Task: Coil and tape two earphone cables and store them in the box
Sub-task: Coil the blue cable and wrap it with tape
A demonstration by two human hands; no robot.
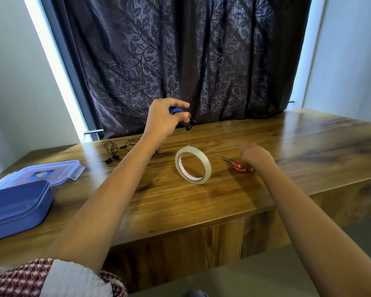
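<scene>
The left hand is raised above the brown wood-grain desk, its grip clamped on a coiled bundle of blue earphone cable with a black earbud dangling below the fingers. The right hand rests on the small red-handled scissors; its grip looks closed on the handles, though blur hides the fingers. A clear ring-shaped tape roll stands between the hands. A second, loose black earphone cable lies farther left, near the open blue plastic box and its clear lid. The cable is light, limp and springy, so pinch across all loops at once.
</scene>
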